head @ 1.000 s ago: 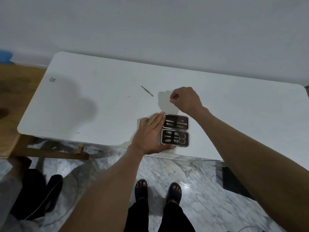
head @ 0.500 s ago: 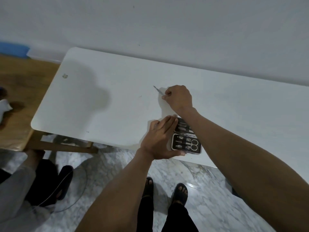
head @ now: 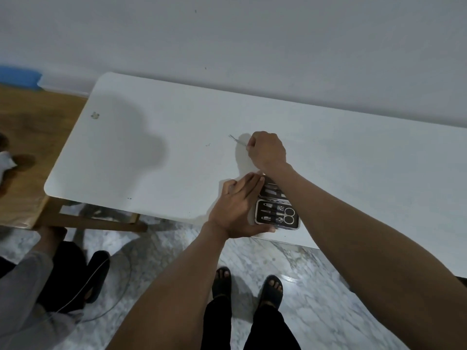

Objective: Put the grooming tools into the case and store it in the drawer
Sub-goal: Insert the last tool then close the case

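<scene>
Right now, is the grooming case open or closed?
Open. The case lies flat on the table, both halves spread, scissors visible inside.

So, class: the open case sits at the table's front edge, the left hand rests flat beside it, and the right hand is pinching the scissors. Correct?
Not quite. In the head view the right hand pinches a thin metal tool; the scissors sit in the case. The left hand and table are as stated.

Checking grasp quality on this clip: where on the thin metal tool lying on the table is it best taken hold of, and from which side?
Probably at its near end, from above: the thin metal tool lies flat on the white table, so only a fingertip pinch fits. The right hand does this; the left hand steadies the open case.
</scene>
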Motion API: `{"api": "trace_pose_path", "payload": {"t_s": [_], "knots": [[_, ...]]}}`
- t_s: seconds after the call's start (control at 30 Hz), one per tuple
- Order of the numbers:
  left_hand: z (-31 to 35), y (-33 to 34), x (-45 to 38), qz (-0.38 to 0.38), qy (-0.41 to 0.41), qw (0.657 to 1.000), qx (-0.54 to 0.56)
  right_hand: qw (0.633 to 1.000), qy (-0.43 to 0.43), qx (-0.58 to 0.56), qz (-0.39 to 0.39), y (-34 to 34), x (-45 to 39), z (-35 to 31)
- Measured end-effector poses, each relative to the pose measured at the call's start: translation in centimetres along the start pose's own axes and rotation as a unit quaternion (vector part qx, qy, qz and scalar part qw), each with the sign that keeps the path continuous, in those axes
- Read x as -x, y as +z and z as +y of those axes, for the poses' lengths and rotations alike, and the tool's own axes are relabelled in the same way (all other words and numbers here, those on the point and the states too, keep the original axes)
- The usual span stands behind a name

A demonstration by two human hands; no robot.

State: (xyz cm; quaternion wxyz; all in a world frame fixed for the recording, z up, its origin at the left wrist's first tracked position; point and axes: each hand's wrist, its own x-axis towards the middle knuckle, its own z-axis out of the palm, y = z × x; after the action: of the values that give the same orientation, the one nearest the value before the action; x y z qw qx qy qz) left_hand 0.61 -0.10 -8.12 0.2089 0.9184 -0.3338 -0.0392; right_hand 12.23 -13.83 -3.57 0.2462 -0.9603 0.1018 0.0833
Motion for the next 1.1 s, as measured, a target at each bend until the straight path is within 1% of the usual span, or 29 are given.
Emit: {"api": "trace_pose_path", "payload": {"t_s": [0.13, 0.3, 0.53, 0.8, 1.1], "knots": [[0.1, 0.0, 0.0, -0.021, -0.012, 1.0, -0.018, 0.997, 0.006, -0.072, 0.005, -2.0, 0.7, 2.7], [0.1, 0.1, 0.3, -0.003, -0.012, 1.0, -0.025, 0.99, 0.02, -0.136, 0.02, -4.6, 2.6, 5.6], [0.3, -0.1, 0.3, -0.013, -0.017, 0.999, -0.035, 0.975, 0.064, -0.213, 0.019, -7.2, 7.2, 8.5], [0.4, -0.2, 0.4, -0.022, -0.024, 0.999, -0.032, 0.974, 0.065, -0.216, 0.02, -8.4, 10.9, 11.1], [0.2, 0.0, 0.4, -0.016, -0.024, 0.999, -0.028, 0.98, 0.075, -0.184, 0.015, -7.5, 11.5, 12.4]]}}
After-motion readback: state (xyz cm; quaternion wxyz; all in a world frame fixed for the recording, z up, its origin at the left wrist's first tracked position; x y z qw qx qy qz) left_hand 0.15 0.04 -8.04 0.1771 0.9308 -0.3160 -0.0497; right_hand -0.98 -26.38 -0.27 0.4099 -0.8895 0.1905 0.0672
